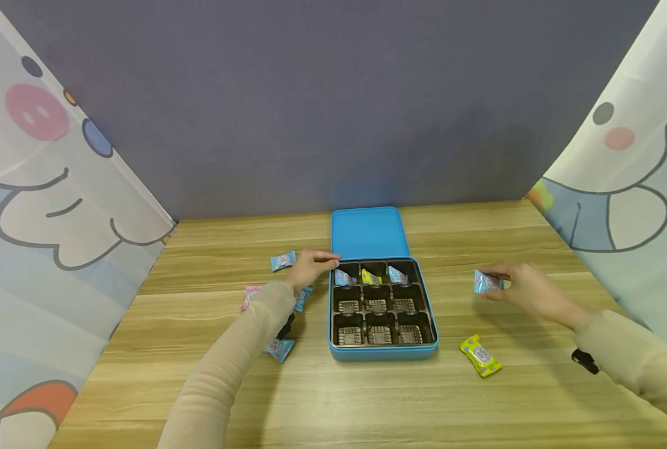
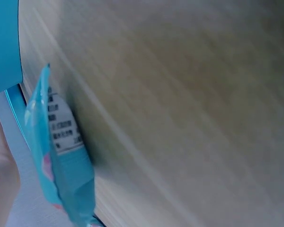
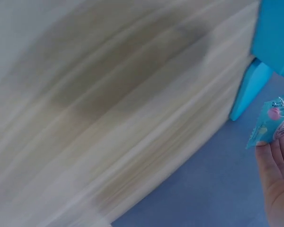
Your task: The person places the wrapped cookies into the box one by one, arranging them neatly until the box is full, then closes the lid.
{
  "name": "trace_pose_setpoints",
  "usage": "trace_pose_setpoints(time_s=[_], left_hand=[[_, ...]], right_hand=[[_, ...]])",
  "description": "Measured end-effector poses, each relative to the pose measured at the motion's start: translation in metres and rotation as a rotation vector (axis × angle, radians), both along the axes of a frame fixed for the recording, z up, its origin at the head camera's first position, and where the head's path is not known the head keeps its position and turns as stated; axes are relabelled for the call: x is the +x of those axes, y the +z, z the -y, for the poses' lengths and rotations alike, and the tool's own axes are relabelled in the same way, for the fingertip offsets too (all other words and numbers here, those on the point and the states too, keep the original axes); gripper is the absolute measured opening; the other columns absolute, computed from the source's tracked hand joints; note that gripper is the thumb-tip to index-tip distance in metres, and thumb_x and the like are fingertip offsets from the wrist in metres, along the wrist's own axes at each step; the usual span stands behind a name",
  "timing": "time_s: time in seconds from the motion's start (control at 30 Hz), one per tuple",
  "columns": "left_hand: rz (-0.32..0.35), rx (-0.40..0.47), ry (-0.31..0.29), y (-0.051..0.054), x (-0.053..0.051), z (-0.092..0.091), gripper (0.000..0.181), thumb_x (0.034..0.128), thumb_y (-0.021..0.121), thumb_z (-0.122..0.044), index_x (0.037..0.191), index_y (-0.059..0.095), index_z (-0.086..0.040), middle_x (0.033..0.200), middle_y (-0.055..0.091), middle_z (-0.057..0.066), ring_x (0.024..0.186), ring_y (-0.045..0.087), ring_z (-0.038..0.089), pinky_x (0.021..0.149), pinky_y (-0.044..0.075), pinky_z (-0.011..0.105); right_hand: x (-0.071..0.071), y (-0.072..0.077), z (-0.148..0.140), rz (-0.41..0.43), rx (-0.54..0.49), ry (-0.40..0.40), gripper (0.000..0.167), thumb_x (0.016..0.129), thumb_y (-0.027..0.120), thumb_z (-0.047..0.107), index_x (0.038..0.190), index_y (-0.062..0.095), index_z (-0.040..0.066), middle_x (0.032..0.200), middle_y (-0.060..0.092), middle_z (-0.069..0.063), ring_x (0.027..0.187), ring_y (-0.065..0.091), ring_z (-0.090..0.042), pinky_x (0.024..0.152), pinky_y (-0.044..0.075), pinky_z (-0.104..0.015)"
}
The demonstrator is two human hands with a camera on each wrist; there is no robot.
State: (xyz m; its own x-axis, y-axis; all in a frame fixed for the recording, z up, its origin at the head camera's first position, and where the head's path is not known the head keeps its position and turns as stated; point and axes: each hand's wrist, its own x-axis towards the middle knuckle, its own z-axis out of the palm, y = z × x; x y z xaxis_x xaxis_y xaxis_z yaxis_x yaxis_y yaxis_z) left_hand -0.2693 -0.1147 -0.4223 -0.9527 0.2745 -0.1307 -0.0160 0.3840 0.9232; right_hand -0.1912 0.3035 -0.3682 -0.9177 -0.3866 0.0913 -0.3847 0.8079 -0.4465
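Observation:
A blue tin with a brown sectioned insert stands with its lid folded back. In its back row lie a blue wrapped candy, a yellow one and another blue one. My left hand touches the tin's back left corner with fingers extended. Right of the tin, my right hand pinches a blue wrapped candy above the table; the right wrist view shows that candy between thumb and fingers. Close to the left wrist camera is a blue candy.
A yellow candy lies right of the tin. On the left are blue candies and a pink candy, partly behind my sleeve. A grey panel rises behind the wooden table, with printed curtains at both sides.

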Motion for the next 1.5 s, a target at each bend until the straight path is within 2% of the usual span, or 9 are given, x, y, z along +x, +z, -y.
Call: trace_pose_setpoints(time_s=[0.1,0.2,0.4,0.6,0.87,1.03,1.2,1.4,1.5], left_hand=[[0.002,0.009,0.000,0.000,0.001,0.000,0.031,0.0883,0.062,-0.021,0.117,0.064,-0.008,0.125,0.058,0.008,0.115,0.053,0.025,0.096,0.047,0.039],[0.006,0.005,0.002,0.000,0.002,0.000,0.031,0.0882,0.062,-0.022,0.116,0.065,-0.009,0.125,0.057,0.007,0.116,0.052,0.024,0.096,0.046,0.039],[-0.014,-0.007,-0.010,0.000,0.003,0.002,0.031,0.0888,0.062,-0.020,0.116,0.065,-0.007,0.124,0.059,0.008,0.114,0.054,0.024,0.094,0.048,0.036],[-0.021,0.011,-0.018,0.002,0.005,0.001,0.031,0.0887,0.062,-0.019,0.117,0.064,-0.005,0.123,0.059,0.011,0.114,0.054,0.026,0.095,0.048,0.037],[0.008,0.021,-0.044,0.027,0.017,-0.003,0.033,0.0902,0.059,-0.014,0.119,0.060,0.001,0.127,0.055,0.016,0.117,0.051,0.031,0.098,0.044,0.044],[0.010,0.008,-0.049,0.033,0.020,-0.004,0.033,0.0908,0.058,-0.014,0.120,0.059,0.001,0.127,0.055,0.016,0.119,0.050,0.030,0.099,0.043,0.044],[0.009,0.017,-0.038,0.027,0.015,-0.003,0.032,0.0901,0.059,-0.015,0.119,0.061,-0.001,0.128,0.055,0.015,0.120,0.049,0.030,0.100,0.043,0.043],[-0.006,-0.008,-0.015,0.007,0.005,0.000,0.031,0.0889,0.061,-0.021,0.117,0.064,-0.008,0.127,0.057,0.008,0.119,0.051,0.025,0.097,0.046,0.037],[-0.017,-0.023,-0.018,0.003,0.002,0.000,0.031,0.0887,0.062,-0.023,0.117,0.065,-0.010,0.126,0.057,0.006,0.118,0.052,0.023,0.096,0.047,0.036]], right_hand=[[-0.002,0.004,0.007,0.041,-0.031,-0.003,0.054,0.076,0.074,0.027,0.118,0.059,-0.004,0.110,0.062,-0.025,0.100,0.060,-0.039,0.082,0.049,-0.053],[-0.003,0.006,0.013,0.069,-0.056,-0.004,0.055,0.077,0.074,0.026,0.120,0.058,-0.004,0.113,0.061,-0.025,0.104,0.058,-0.040,0.086,0.047,-0.054],[-0.006,0.005,0.025,0.053,-0.114,0.010,0.048,0.076,0.074,0.015,0.118,0.059,-0.004,0.112,0.062,-0.023,0.103,0.060,-0.037,0.088,0.048,-0.048],[-0.010,0.008,0.037,0.064,-0.160,0.007,0.051,0.078,0.074,0.022,0.120,0.059,-0.002,0.116,0.060,-0.023,0.105,0.059,-0.037,0.089,0.049,-0.047],[-0.013,0.014,0.049,0.070,-0.194,0.004,0.054,0.079,0.073,0.029,0.121,0.058,-0.001,0.118,0.059,-0.022,0.107,0.058,-0.037,0.089,0.049,-0.046],[-0.016,0.013,0.060,0.090,-0.232,0.016,0.053,0.079,0.073,0.027,0.121,0.058,-0.002,0.117,0.060,-0.023,0.107,0.058,-0.037,0.089,0.049,-0.044],[-0.019,0.010,0.075,0.087,-0.269,0.041,0.049,0.077,0.074,0.018,0.118,0.059,-0.004,0.114,0.061,-0.022,0.105,0.060,-0.035,0.090,0.049,-0.041],[-0.022,0.008,0.091,0.120,-0.288,0.066,0.053,0.076,0.075,0.024,0.119,0.059,-0.002,0.115,0.061,-0.020,0.107,0.059,-0.034,0.093,0.048,-0.042],[-0.022,0.008,0.098,0.131,-0.302,0.083,0.054,0.075,0.076,0.024,0.120,0.058,-0.002,0.117,0.061,-0.019,0.108,0.058,-0.033,0.094,0.047,-0.042]])
